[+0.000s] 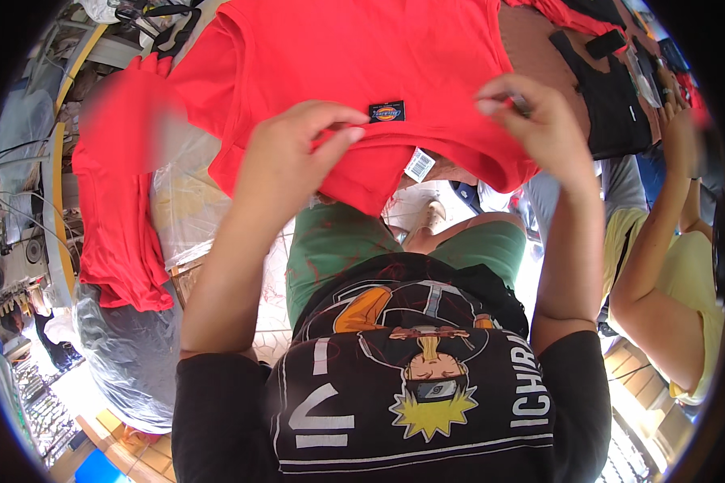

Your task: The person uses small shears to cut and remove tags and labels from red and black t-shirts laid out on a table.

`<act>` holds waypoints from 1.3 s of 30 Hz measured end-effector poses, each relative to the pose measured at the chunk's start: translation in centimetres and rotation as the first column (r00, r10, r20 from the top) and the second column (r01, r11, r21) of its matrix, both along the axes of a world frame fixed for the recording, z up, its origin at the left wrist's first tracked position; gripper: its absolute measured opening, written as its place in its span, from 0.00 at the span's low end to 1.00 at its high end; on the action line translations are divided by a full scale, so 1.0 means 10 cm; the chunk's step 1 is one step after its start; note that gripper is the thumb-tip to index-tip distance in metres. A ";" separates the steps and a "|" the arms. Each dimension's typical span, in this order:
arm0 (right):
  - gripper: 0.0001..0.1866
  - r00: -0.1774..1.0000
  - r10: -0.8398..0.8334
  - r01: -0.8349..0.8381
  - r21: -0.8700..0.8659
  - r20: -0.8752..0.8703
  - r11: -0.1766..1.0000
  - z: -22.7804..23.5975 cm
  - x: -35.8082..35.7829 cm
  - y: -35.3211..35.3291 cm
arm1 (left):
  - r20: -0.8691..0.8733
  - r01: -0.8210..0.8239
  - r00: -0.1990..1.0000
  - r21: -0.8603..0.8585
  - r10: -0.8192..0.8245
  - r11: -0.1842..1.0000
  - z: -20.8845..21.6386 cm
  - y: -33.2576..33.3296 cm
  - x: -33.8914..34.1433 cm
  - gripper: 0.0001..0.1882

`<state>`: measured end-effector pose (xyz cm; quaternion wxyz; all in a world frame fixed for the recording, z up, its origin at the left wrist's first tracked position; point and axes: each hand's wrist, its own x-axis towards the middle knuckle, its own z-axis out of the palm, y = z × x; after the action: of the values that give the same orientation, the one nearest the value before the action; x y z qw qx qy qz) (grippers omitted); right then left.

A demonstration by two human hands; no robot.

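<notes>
A red sleeveless garment (362, 64) lies spread on the table before me, its neckline toward me. Inside the neck sits a dark label (387, 112), and a white barcode tag (419, 165) hangs below it. My left hand (294, 149) is at the label's left side, thumb and forefinger apart with nothing seen between them. Over the garment's right part, my right hand (540, 125) has its fingers curled. A small dark thing shows within those fingers, too little of it to name.
More red garments (121, 209) hang in a pile at the left, over a plastic-wrapped bundle (129, 354). To the right lie a black garment (612, 109) and a dark phone-like object (605, 44) on the brown tabletop (532, 40). A co-worker's arm (656, 217) is at far right.
</notes>
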<state>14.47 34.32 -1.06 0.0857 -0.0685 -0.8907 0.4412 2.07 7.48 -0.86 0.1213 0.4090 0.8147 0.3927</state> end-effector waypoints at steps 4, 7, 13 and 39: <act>0.11 0.989 0.134 -0.123 0.146 -0.064 0.982 -0.23 -0.15 -0.40 | -0.309 0.060 0.950 0.059 -0.039 0.996 -0.49 0.24 0.10 0.17; 0.11 0.995 0.081 -0.094 0.276 0.058 0.957 -0.29 -0.14 -0.43 | -0.300 0.054 0.953 0.052 -0.036 0.997 -0.59 0.29 0.08 0.18; 0.09 0.997 0.070 -0.061 0.290 -0.021 0.955 -0.28 -0.10 -0.28 | -0.362 0.134 0.919 -0.080 -0.154 0.988 -0.50 0.24 -0.08 0.15; 0.11 0.985 -0.157 0.148 -0.126 -0.066 0.981 -0.56 -0.28 -0.48 | -0.390 0.062 0.920 0.038 -0.043 0.997 -0.70 0.65 -0.09 0.08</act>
<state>11.65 29.56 -6.64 0.1485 -0.1247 -0.8505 0.4888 1.19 14.00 -7.86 -0.0423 0.5034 0.8013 0.3205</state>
